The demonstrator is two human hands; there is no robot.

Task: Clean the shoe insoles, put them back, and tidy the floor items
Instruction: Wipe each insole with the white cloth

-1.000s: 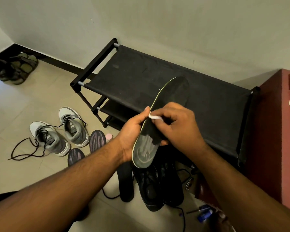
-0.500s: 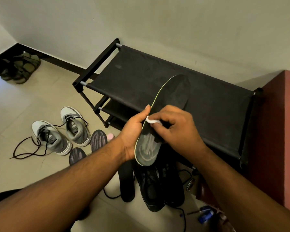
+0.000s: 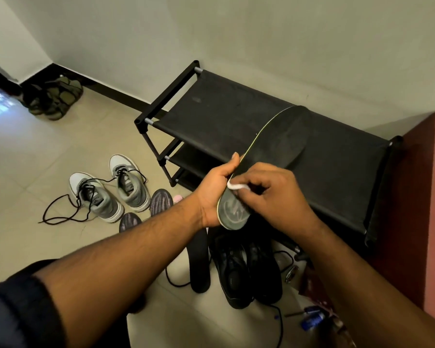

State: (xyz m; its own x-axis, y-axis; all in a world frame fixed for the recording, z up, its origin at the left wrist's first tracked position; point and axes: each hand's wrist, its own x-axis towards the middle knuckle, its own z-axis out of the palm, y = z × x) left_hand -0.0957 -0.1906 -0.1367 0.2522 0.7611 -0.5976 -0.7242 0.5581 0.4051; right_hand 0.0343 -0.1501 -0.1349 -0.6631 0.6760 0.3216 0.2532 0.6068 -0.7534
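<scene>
The left hand [image 3: 215,197] grips the insole [image 3: 266,159] at its heel, and the right hand [image 3: 269,192] pinches a white wipe [image 3: 236,186] against it. Better to support firmly and wipe toward the toe.

Black shoe rack [image 3: 236,126] against wall; red-brown cabinet [image 3: 422,222] at its right; sandals [image 3: 53,99] in far corner.

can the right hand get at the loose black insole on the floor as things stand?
Probably not yet: the right hand pinches a white wipe against the held insole. The floor insole itself lies uncovered beside the black shoes.
</scene>
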